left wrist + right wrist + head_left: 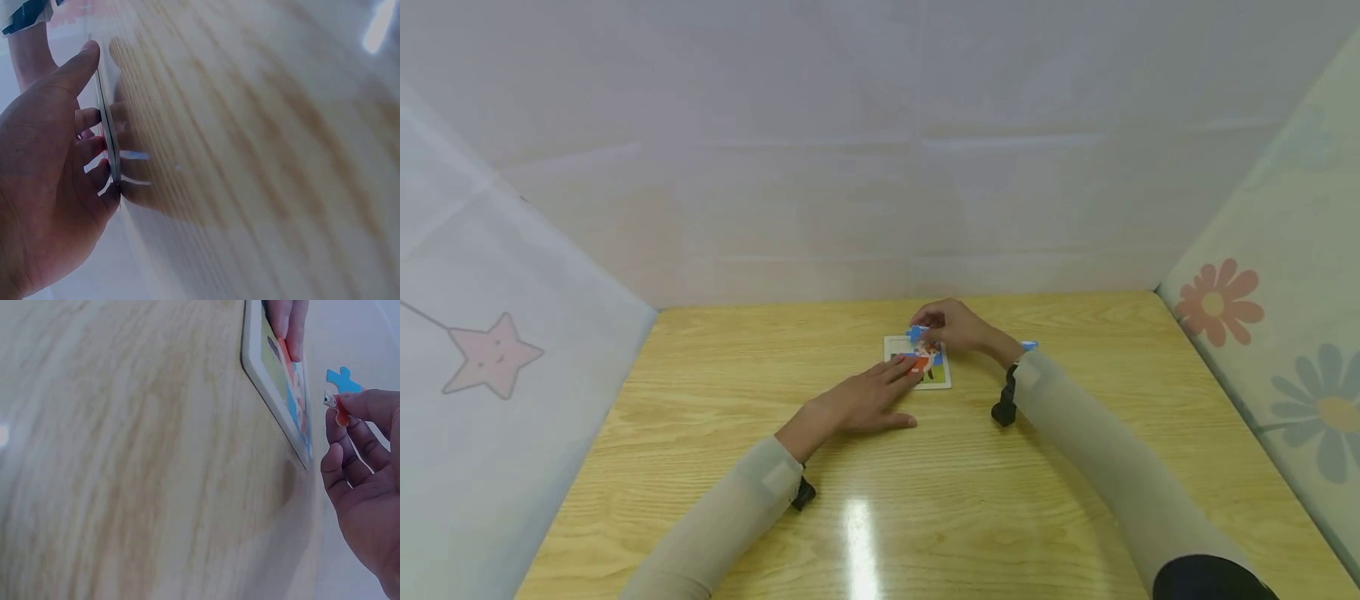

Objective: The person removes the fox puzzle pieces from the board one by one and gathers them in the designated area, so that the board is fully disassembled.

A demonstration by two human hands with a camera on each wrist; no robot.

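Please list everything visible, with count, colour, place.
Wood-grain table: 1, yellowish, below
White-rimmed flat puzzle board: 1, multicoloured, on table
Knobbed puzzle piece: 1, mostly blue, near board
Small flat item: 1, blue, right of board
Creased panels: 3, pale, bordering table
Printed star: 1, pink, left
Printed flowers: 2, red and bluish, right
Rounded shape: 1, black, bottom right
Strapped devices: 2, black, wrists
Sleeves: 2, beige, arms
Left hand: 1, bare, touching board
Right hand: 1, pinching piece

Puzzle bd (252,347) pt hidden by L hand (868,400), L sleeve (722,512) cut off btm
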